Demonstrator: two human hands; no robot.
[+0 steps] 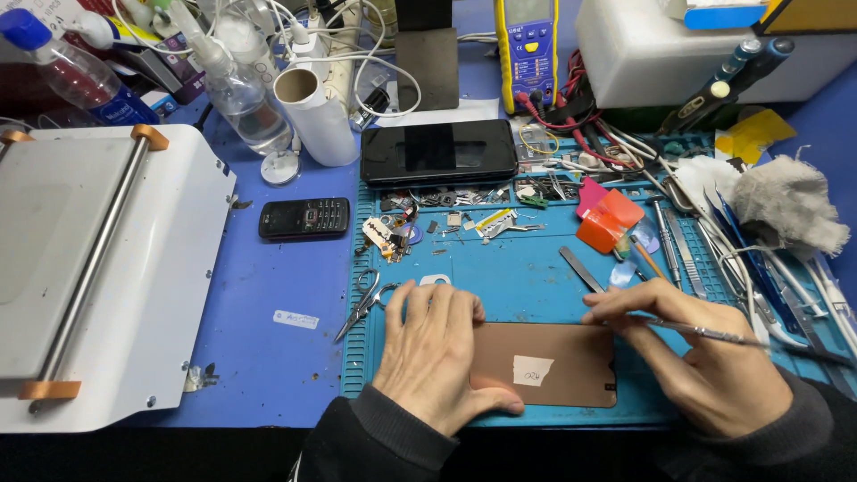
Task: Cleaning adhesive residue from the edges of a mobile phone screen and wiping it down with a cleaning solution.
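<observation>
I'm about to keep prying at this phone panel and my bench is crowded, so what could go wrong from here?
1. The thin metal pry tool in the right hand meets the brown rectangular phone panel at its top right corner; a slip might scratch or crack it.
2. The left hand presses flat on the panel; hard pressure could flex it.
3. Small loose metal parts lie on the blue work mat; a sleeve could scatter them.

I see a flat brown phone panel point(562, 361) lying face-down on the blue mat point(518, 277), white sticker at its middle, and slim metal tweezers point(714, 335) angled to its upper right edge.
</observation>
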